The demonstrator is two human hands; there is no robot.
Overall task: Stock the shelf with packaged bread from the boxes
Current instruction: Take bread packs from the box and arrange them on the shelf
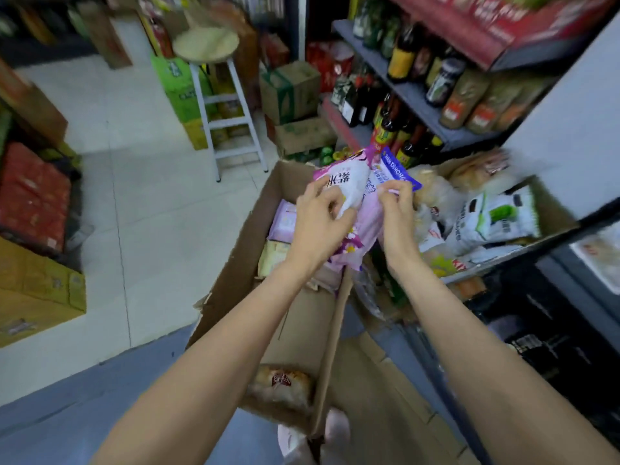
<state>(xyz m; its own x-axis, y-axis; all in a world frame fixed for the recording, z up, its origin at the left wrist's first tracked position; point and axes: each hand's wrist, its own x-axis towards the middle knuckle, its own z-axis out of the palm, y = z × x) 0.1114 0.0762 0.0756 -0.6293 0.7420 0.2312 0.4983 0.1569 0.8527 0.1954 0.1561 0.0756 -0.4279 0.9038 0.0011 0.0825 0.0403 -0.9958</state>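
Gripping a pink-and-white bread packet (345,193) with the left hand (322,219), fingers curled over its near edge, and pinching a second, blue-trimmed packet (396,172) with the right hand (399,213), both raised together above the far right corner of the open cardboard box (241,263). Mid-transfer, by the look of it: lifted clear of the box but not yet set down on the bread shelf (496,260) just to the right. Below the hands, more packets (285,219) lying flat against the far wall of the box, and one browner loaf (281,387) resting at its near end, close to the right wall. On the shelf, a jumble of packaged loaves (432,193) already piled toward its left edge, a green-and-white bag (496,219) leaning near the front edge, and a carton wall around them, all somewhat blurred. Above, darker shelves carrying sauce bottles (399,58) and jars; across the floor, a white stool (214,95) and stacked cartons, well apart from the work. Next, probably: swinging both packets rightward over the shelf's front edge, finding a gap among the loaves, laying them flat without crushing what lies beneath, then letting go and reaching back into the box. Hard to tell from here how much room remains toward the back of the shelf.
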